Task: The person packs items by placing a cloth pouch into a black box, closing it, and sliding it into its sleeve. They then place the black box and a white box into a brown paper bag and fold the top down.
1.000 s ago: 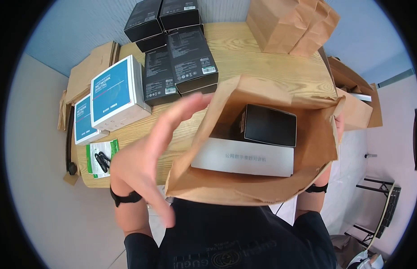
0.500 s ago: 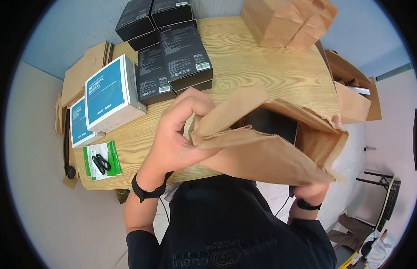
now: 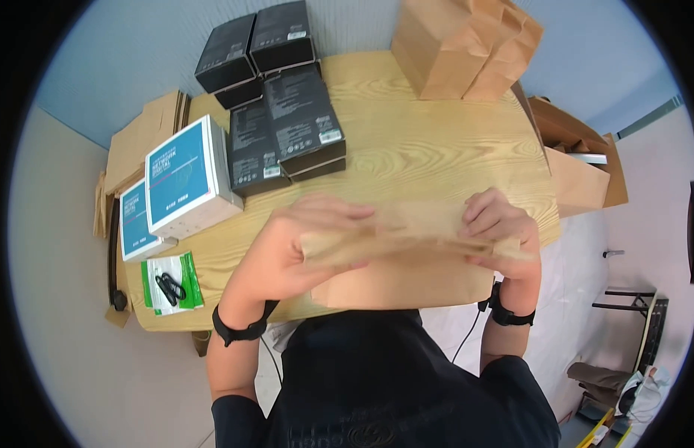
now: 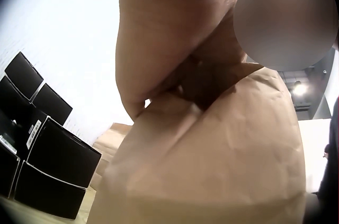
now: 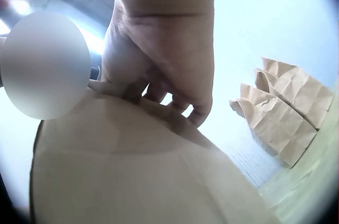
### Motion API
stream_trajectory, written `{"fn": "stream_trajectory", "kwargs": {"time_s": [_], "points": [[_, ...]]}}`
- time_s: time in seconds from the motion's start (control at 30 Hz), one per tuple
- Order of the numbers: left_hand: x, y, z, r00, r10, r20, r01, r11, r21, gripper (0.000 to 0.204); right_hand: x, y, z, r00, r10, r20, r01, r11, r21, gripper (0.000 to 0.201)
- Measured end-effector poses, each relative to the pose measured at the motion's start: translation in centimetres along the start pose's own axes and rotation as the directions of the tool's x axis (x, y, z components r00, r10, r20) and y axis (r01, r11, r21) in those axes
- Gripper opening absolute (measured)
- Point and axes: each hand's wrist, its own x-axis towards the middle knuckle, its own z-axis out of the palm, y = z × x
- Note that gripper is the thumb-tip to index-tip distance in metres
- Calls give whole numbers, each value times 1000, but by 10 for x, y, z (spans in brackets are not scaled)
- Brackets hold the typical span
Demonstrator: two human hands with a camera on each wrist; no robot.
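Note:
A brown paper bag (image 3: 407, 280) stands upright in front of the person's chest, its top drawn together into a blurred, flattened band. The left hand (image 3: 302, 243) grips the left end of that top edge, thumb on the near side and fingers on the far side. At the right end, the right hand (image 3: 504, 231) pinches the edge with its fingers curled. Both wrist views show the bag's side (image 4: 212, 160) hanging below the gripping fingers, with the paper (image 5: 122, 155) creased near the hold. The bag's contents are hidden now.
Black boxes (image 3: 302, 119) are stacked at the table's back left, beside white-and-blue boxes (image 3: 183, 175). A green-and-white packet with a black cable (image 3: 170, 287) lies at the left edge. Paper bags (image 3: 466, 52) stand at the back; an open carton (image 3: 582, 179) sits right of the table.
The bag's wide-open mouth has been pressed flat, covering the black and silver boxes inside. The left hand has come onto the edge, and the right hand has moved up to its top right end.

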Motion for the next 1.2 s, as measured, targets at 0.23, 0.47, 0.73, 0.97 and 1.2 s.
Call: {"fn": "stream_trajectory", "kwargs": {"time_s": [0.23,0.47,0.73,0.97,1.2], "points": [[7,19,-8,993,-2,121,0,1000,21,49,15,-17,-8,985,11,171,-10,1000,-6,25],[5,20,-2,962,-269,54,274,932,-236,33,20,-25,-2,951,193,240,-198,980,-5,44],[-3,16,2,921,-389,-18,348,842,-413,30,17,-15,0,966,137,221,-134,991,-27,32],[-38,-1,19,948,-90,-306,34,983,-182,73,-21,-21,-4,927,205,-314,-240,968,-76,27],[-87,-12,39,955,-260,-140,241,960,-140,38,-21,19,-9,670,-31,-742,-393,832,-390,26]]}}
